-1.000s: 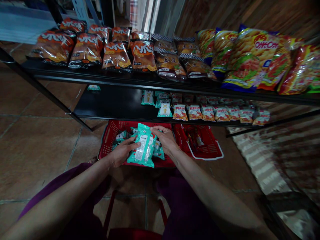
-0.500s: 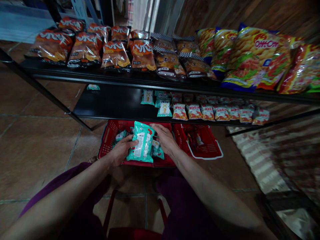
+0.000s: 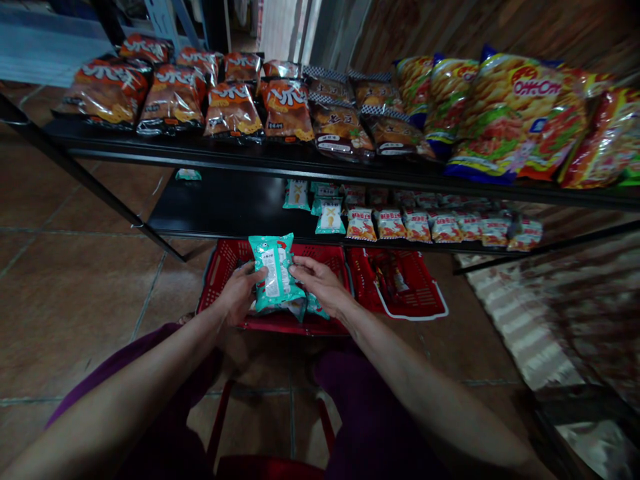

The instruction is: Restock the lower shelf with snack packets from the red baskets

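Note:
A teal snack bag (image 3: 274,270) is held up over a red shopping basket (image 3: 213,283), its printed back panel facing me. My left hand (image 3: 241,291) grips the bag's left edge, thumb on the front. On the other side, my right hand (image 3: 320,283) has its thumb and fingers at the bag's right edge. Below, more teal bags (image 3: 316,307) lie in the basket, partly hidden by the hands and the held bag. Just beyond the basket is the lower black shelf (image 3: 215,207), with a few upright teal bags (image 3: 330,215) on it.
Small white-and-orange bags (image 3: 391,223) fill the lower shelf's right part. The upper shelf (image 3: 280,157) carries orange bags (image 3: 173,97), brown bags (image 3: 343,123) and large yellow bags (image 3: 520,120). A second red basket (image 3: 425,287) with a white handle stands at right.
The teal bag has moved slightly left and up and turned a little. My right hand's fingers have come down from its top corner to its right edge.

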The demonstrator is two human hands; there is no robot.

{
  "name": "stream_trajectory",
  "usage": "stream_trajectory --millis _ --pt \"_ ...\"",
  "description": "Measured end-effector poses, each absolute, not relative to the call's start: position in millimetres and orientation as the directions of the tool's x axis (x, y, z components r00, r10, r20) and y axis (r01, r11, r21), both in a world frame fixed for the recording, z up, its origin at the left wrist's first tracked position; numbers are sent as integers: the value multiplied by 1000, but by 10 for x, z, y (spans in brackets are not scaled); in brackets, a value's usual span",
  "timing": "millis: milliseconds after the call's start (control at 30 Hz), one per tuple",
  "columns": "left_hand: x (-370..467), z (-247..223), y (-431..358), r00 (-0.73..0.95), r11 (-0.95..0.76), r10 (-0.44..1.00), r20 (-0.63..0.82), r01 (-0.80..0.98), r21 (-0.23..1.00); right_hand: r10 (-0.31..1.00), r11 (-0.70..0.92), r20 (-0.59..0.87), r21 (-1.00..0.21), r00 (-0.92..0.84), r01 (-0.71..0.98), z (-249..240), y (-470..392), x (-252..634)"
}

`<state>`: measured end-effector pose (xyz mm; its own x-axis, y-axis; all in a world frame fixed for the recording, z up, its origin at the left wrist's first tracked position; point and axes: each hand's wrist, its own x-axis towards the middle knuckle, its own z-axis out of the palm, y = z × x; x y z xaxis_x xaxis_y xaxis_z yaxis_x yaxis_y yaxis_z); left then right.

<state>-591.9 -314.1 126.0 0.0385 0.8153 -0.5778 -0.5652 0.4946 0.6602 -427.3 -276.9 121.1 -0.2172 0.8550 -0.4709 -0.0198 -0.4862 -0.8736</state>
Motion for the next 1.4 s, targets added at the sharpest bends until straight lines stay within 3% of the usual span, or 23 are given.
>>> stream_trajectory --millis 367,533,733,1233,1400 --pt "-5919 1189 -3119 36 478 818 -574 -598 644 873 -454 -442 -891 -204 -12 1151 -2752 -4273" --pt "-5952 1163 -3092 -25 424 817 -577 -652 629 828 -536 -519 -844 -213 -28 1234 -2773 -4292" --pt "-5969 1156 -3073 -83 381 815 -574 -669 638 794 -570 -573 -818 -204 79 1293 -2802 -4325" --pt "-5966 1219 -3072 -102 340 807 -581 -724 601 847 -497 -489 -867 -209 17 1228 -2811 -4354" --pt "-5973 1256 -3071 -104 356 798 -593 -713 604 848 -484 -489 -872 -204 78 1188 -2813 -4354"
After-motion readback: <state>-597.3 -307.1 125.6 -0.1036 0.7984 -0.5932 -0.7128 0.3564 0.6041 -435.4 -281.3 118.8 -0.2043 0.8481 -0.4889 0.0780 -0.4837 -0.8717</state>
